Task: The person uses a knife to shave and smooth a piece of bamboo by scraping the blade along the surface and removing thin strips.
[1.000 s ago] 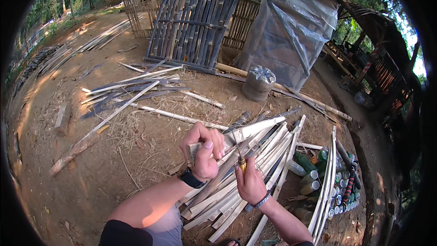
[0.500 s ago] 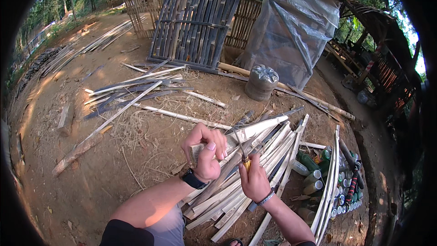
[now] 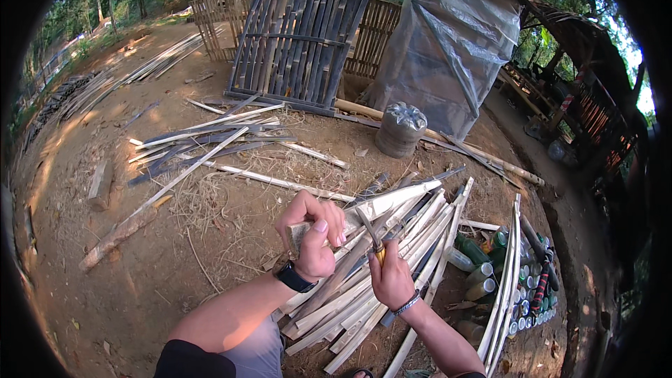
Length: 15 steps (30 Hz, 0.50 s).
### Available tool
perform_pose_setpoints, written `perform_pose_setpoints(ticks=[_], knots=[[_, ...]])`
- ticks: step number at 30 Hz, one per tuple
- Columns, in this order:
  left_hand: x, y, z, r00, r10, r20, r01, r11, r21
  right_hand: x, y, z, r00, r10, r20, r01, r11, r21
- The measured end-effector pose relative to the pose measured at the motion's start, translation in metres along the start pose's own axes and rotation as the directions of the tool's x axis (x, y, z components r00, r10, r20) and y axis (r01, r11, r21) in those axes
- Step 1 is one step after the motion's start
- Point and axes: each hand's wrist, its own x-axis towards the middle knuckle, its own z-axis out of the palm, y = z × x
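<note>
My left hand [image 3: 313, 231] is closed around the near end of a wide, pale bamboo strip [image 3: 400, 198], which slants away to the upper right. A dark watch band circles that wrist. In my right hand [image 3: 393, 278] is a knife [image 3: 369, 227] with a yellowish handle. Its narrow blade points up and left and lies against the bamboo just beyond my left fingers. Under both hands spreads a pile of split bamboo strips [image 3: 353, 318], pale and dark mixed.
Several upturned bottles [image 3: 483, 273] stand at the right beside leaning pale strips [image 3: 502, 287]. More bamboo strips [image 3: 210, 133] lie ahead with shavings. Farther off are a dark slatted bamboo panel [image 3: 297, 45], a plastic-wrapped booth [image 3: 448, 49], a brown container [image 3: 401, 131] and a log [image 3: 101, 185].
The knife blade has shifted slightly along the strip, closer to me, and tilts a little more to the left. Both hands keep their holds.
</note>
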Motion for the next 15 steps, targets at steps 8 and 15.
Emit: perform_pose_setpoints(ticks=[8,15], knots=[[-0.001,0.001,-0.003,1.000,0.017,-0.019,-0.017,1.000,0.021,0.004,0.022,0.006,0.997,0.074,-0.007,-0.074,0.996,-0.059],[-0.001,-0.001,0.000,1.000,0.016,0.009,-0.016,1.000,0.013,0.007,0.028,0.007,0.991,0.128,-0.040,-0.129,0.991,-0.025]])
